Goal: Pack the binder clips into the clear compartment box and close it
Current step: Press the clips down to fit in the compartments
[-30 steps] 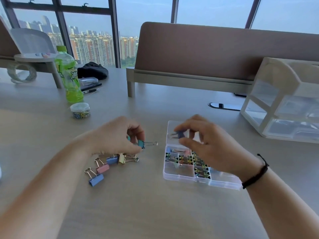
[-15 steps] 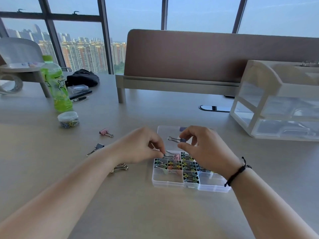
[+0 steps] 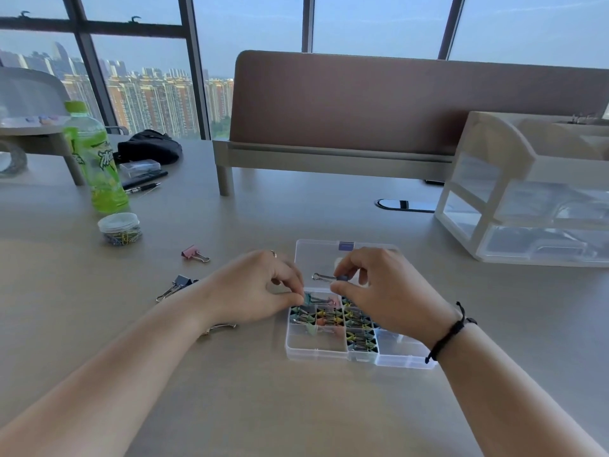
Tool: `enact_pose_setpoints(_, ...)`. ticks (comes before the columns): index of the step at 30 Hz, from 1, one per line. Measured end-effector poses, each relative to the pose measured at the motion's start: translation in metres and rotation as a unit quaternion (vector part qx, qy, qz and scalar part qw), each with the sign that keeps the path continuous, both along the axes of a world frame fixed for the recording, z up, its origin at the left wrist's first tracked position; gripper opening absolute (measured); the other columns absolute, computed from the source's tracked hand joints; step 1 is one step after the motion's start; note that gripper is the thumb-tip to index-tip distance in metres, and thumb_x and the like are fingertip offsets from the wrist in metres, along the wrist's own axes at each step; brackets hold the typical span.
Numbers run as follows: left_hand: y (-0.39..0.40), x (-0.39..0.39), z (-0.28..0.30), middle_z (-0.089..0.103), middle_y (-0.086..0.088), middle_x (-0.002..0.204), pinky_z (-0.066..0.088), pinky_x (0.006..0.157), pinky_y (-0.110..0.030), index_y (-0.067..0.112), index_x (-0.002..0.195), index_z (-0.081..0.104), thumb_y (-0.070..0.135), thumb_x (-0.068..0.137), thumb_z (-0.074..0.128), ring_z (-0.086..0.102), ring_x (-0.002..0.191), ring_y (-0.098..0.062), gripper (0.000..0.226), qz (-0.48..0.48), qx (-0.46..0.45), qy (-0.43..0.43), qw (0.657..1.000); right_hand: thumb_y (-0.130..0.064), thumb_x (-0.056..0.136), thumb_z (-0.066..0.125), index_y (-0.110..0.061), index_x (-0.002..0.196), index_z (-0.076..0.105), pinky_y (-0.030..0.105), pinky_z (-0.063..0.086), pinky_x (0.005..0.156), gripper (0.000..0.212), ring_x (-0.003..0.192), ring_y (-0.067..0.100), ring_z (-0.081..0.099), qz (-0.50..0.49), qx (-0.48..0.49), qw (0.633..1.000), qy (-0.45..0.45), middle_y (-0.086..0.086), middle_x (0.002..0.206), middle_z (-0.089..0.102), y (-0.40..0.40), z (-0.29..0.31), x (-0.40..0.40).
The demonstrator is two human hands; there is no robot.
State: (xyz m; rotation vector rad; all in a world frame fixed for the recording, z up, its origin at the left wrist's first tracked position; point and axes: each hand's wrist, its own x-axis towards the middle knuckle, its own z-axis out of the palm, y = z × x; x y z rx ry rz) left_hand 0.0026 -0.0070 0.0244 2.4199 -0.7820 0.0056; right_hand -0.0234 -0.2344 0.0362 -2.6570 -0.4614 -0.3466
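The clear compartment box [image 3: 316, 352] lies open on the table, its lid [image 3: 313, 255] flat behind it and several compartments filled with coloured binder clips. My left hand [image 3: 260, 288] pinches a teal binder clip [image 3: 308, 298] at the box's far-left compartment. My right hand [image 3: 379, 291] holds a dark blue binder clip [image 3: 329, 277] above the box, handles pointing left. Loose clips lie on the table to the left: a pink clip [image 3: 194, 253], a dark blue clip [image 3: 176, 286] and a gold-handled clip [image 3: 219, 327] partly under my left forearm.
A green bottle [image 3: 95, 163] and a small round tub of paper clips [image 3: 120, 228] stand at the left. A white drawer unit [image 3: 527, 189] sits at the right. A desk divider [image 3: 362, 103], pens and a black bag are behind.
My left hand has carried the teal clip from the loose pile over to the box's left edge. The view has shifted, so a pink and a dark blue clip now show at the left.
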Motion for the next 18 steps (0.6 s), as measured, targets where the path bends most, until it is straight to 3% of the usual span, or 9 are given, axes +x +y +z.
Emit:
enact_pose_setpoints(6,0.0039,-0.0040,-0.0023,0.067,0.025,0.095,0.048,0.088,-0.031,0.035,0.087,0.074,0.046,0.082,0.072,0.059,0.093,-0.001,0.011,0.007,0.025,-0.066,0.997,-0.045,0.087,0.068,-0.032,0.097,0.070,0.011,0.037,0.063,0.016,0.076,-0.005,0.050,0.022,-0.028,0.999,0.024,-0.021,0.087,0.060,0.0011,-0.0010,-0.0016)
enact_pose_setpoints(11,0.0053,-0.0070,-0.0022,0.066,0.023,0.095,0.049,0.082,-0.026,0.041,0.097,0.068,0.057,0.078,0.072,0.055,0.093,0.005,0.025,0.021,0.036,-0.082,0.996,-0.048,0.086,0.066,-0.032,0.097,0.070,0.025,0.048,0.075,0.020,0.085,0.000,0.050,0.029,-0.044,0.998,0.034,-0.023,0.086,0.056,0.0045,-0.0021,-0.0031)
enact_pose_setpoints(18,0.0012,-0.0088,-0.0058,0.058,0.029,0.110,0.044,0.094,-0.026,0.042,0.111,0.068,0.058,0.082,0.068,0.052,0.107,0.007,0.033,-0.015,0.046,-0.056,0.997,-0.049,0.087,0.065,-0.030,0.094,0.072,0.031,0.051,0.079,0.022,0.088,0.003,0.053,0.036,-0.042,0.998,0.039,-0.020,0.091,0.058,0.0057,-0.0026,-0.0045)
